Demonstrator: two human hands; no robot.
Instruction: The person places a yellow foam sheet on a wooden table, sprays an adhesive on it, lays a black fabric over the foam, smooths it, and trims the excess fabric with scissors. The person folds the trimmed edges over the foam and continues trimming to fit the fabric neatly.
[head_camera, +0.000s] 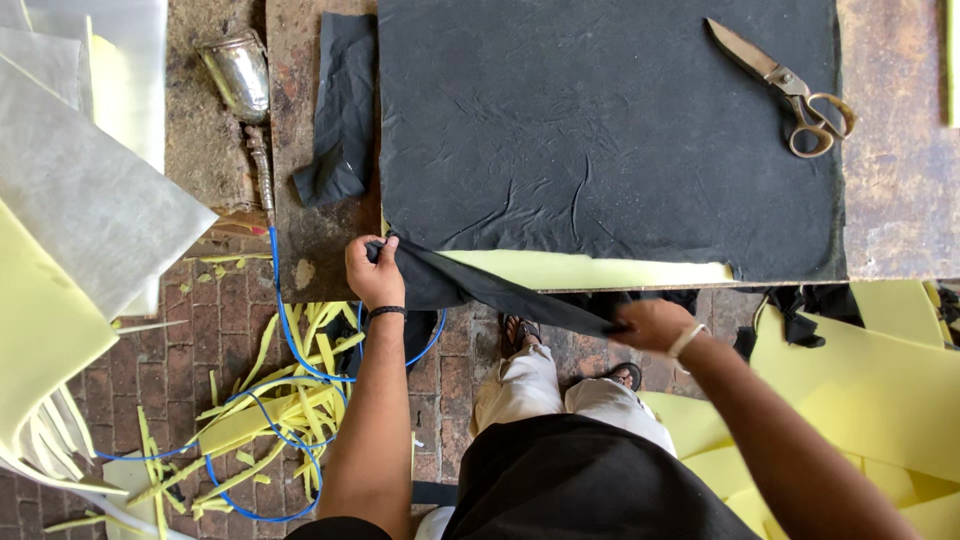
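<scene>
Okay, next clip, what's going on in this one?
A person stands at a worn workbench, pulling the loose edge of a black fabric that covers a yellow foam sheet. The left hand grips the fabric at the near-left corner; the right hand holds the stretched strip below the bench edge. Scissors lie on the far right, and a spray gun with a blue hose on the left.

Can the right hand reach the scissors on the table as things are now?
Probably not at once. The right hand grips the black fabric at the table's near edge, and the scissors lie at the far right corner. Nothing blocks the way, but the hand is occupied.
</scene>
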